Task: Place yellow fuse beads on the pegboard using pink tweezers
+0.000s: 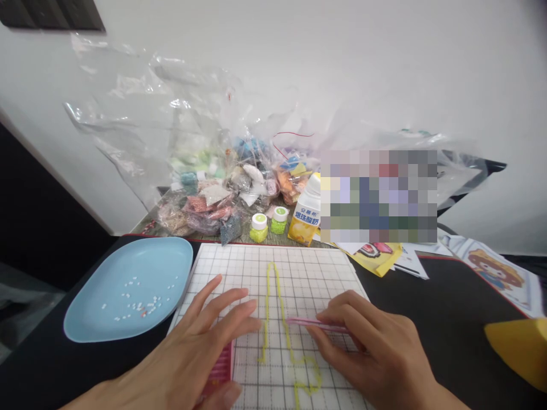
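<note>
On a white gridded board lies an outline of small yellow-green beads, tall and narrow at the top and curving to the right lower down. My right hand pinches pink tweezers, their tips beside the right side of the bead line. With fingers spread, my left hand hovers over or rests on the left part of the board; which one I cannot tell. Partly hidden beneath that hand is a pink ridged tray.
A light blue plate at the left holds scattered white beads. Behind the board stand two jars of green beads, a yogurt bottle and bagged beads. Printed sheets and a yellow object are at the right.
</note>
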The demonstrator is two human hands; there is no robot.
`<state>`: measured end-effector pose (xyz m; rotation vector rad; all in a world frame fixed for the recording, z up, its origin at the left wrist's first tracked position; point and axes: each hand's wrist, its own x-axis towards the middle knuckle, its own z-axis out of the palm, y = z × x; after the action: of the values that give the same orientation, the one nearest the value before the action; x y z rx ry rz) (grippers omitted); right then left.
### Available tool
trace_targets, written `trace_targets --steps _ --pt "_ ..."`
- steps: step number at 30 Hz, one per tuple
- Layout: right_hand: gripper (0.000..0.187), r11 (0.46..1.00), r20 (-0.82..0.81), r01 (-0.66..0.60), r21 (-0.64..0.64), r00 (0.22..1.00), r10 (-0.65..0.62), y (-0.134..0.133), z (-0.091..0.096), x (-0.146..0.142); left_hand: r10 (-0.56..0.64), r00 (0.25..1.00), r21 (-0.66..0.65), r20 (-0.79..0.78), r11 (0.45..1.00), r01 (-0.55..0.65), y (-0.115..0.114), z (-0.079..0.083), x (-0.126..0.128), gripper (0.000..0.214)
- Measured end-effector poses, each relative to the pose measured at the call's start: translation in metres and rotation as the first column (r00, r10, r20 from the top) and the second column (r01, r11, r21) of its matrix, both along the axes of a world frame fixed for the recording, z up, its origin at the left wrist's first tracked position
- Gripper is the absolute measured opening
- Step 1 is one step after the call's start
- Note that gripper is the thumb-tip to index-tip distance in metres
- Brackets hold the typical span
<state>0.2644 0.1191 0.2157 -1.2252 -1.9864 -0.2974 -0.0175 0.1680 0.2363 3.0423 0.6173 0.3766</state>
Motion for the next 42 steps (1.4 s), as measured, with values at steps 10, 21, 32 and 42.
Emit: trace_targets --steps 10,21,32,42 --pt "0.014 1.000 -0.002 0.005 0.004 1.000 -0.005 -0.0004 -0.0009 0.0001 0.012 1.000 0.067 -0.014 0.998 -0.011 -0.0017 0.0004 -0.0003 0.055" --pt "0.018 1.000 0.002 0.010 0.004 1.000 -0.010 0.0002 0.0007 -0.0005 0.057 0.998 0.063 0.021 0.996 -0.058 -0.0028 -0.0038 0.0013 0.051" --pt "0.019 1.000 0.002 0.019 0.007 1.000 -0.019 0.0002 0.0000 -0.0009 -0.014 1.000 0.076 -0.013 0.997 0.015 0.0014 0.0036 0.0036 0.054" --pt "0.020 1.000 0.012 0.013 0.020 1.000 -0.013 -0.0004 0.0008 -0.0015 -0.006 1.000 0.065 0.004 0.998 0.006 -0.0014 0.0030 0.0033 0.053"
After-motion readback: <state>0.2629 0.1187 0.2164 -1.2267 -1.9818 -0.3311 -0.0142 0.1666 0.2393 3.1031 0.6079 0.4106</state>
